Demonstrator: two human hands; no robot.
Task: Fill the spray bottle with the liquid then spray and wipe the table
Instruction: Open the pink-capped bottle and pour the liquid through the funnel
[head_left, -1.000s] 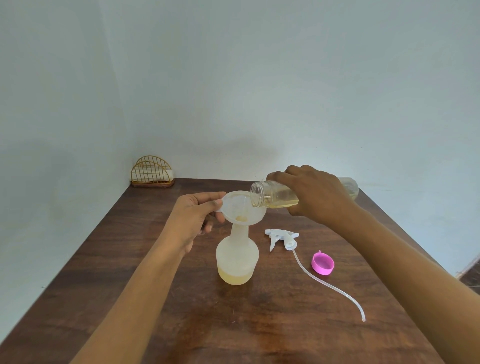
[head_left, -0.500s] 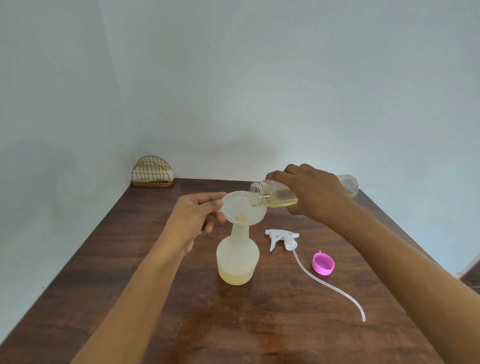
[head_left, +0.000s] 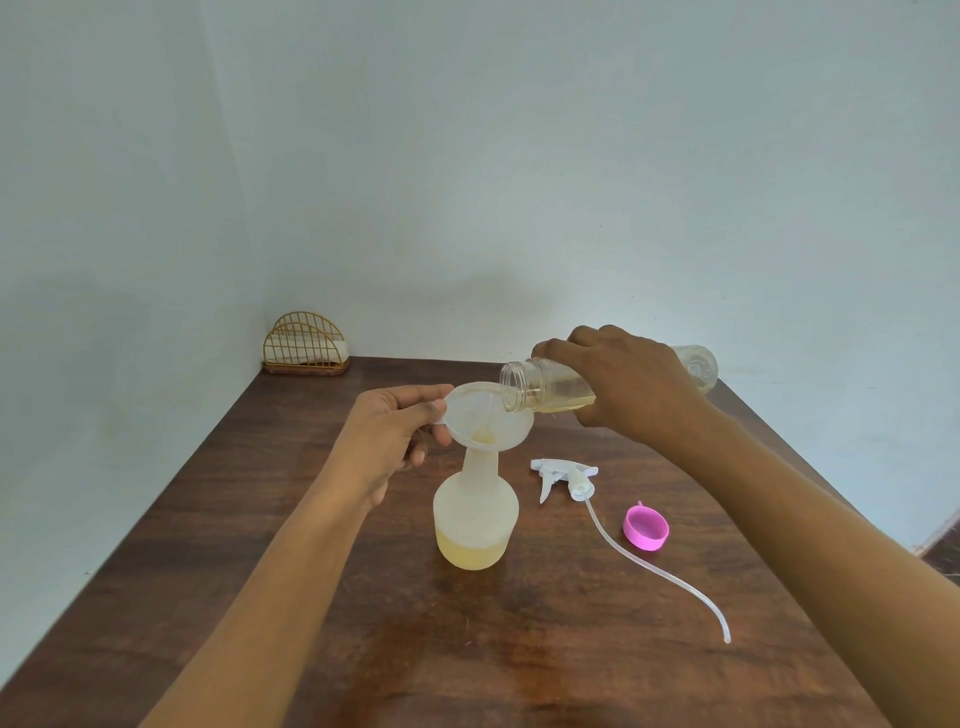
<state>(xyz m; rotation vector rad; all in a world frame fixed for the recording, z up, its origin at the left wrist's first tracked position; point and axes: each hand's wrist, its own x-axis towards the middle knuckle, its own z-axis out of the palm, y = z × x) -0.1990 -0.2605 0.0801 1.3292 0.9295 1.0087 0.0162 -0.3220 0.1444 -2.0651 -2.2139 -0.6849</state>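
Observation:
A frosted white spray bottle (head_left: 475, 512) stands upright mid-table with yellow liquid across its bottom. A white funnel (head_left: 485, 418) sits in its neck. My left hand (head_left: 387, 436) pinches the funnel's tab on the left. My right hand (head_left: 631, 384) grips a clear bottle (head_left: 545, 388), tipped almost level with its open mouth over the funnel. A thin yellow stream runs into the funnel. The white trigger head (head_left: 563, 475) with its long tube lies to the right, detached.
A pink cap (head_left: 645, 527) lies open side up right of the trigger head. A gold wire napkin holder (head_left: 305, 345) stands in the far left corner against the wall. The brown wooden table (head_left: 519, 649) ends close on the left and right.
My right hand has raised the clear bottle's base a little, steepening the tilt. The liquid level in the spray bottle has crept up slightly. The left hand has stayed put.

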